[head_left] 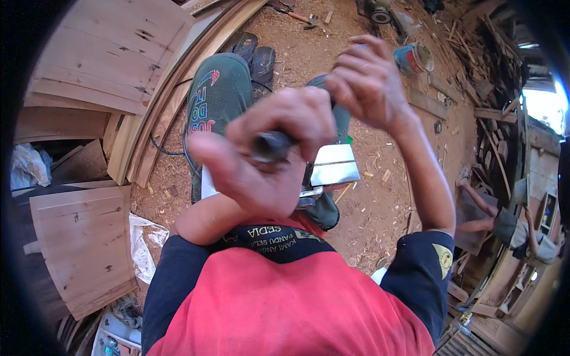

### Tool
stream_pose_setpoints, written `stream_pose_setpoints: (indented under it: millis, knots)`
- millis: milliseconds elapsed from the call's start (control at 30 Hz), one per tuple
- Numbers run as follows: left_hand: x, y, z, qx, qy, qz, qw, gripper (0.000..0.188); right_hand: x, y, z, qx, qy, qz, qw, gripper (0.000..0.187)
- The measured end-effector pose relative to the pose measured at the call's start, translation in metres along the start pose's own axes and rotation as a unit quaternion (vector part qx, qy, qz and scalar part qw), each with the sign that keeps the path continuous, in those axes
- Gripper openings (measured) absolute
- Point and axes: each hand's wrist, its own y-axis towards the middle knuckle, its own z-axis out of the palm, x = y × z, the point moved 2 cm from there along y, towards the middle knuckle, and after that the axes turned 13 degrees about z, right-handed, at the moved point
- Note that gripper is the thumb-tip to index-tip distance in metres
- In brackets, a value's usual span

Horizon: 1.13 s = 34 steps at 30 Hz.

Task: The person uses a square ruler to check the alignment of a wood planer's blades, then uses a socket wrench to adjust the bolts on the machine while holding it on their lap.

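My left hand (279,142), blurred by motion, is closed round a dark cylindrical thing (272,146) whose round end points up. The rest of it is hidden behind the fingers. Just beyond and to the right, my right hand (368,83) is raised with its fingers curled in. What it holds, if anything, is hidden. Below the hands, by my lap, lies a white flat piece (335,164) with a dark line across it. A shiny metal part (311,193) shows beneath that piece, mostly covered.
Pale wooden panels (83,243) and long boards (157,118) stand on the left. A black cable (161,148) runs by my leg. On the sawdust-strewn floor lie a hammer (303,21) and a bucket (414,58). Scrap wood (475,65) and another person (513,228) are at right.
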Motion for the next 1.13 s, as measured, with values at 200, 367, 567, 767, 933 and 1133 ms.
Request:
stream_pose_setpoints:
  millis: [200,367,567,767,933,1133]
  knots:
    - [-0.015,0.025,0.011,0.258,0.319,-0.037,0.911,0.100,0.021,0.001,0.051,-0.010,0.336,0.006,0.942,0.032]
    - [-0.013,0.000,-0.014,0.082,0.385,0.030,0.919,0.075,0.007,-0.004,0.050,-0.154,0.458,0.023,0.875,0.060]
    - [-0.046,-0.047,-0.059,0.117,0.493,-0.065,0.860,0.043,-0.065,-0.062,0.004,-0.344,0.213,0.440,0.802,0.077]
    - [-0.054,-0.103,-0.038,0.306,0.536,-0.098,0.781,0.041,-0.159,-0.268,0.122,-0.239,0.058,0.696,0.675,0.075]
    - [-0.045,-0.125,-0.032,0.411,0.561,-0.046,0.717,0.053,-0.106,-0.481,0.289,-0.205,0.046,0.899,0.385,0.081]
    - [-0.045,-0.135,-0.036,0.416,0.582,0.002,0.699,0.043,-0.025,-0.563,0.398,-0.186,0.208,0.936,0.214,0.068]
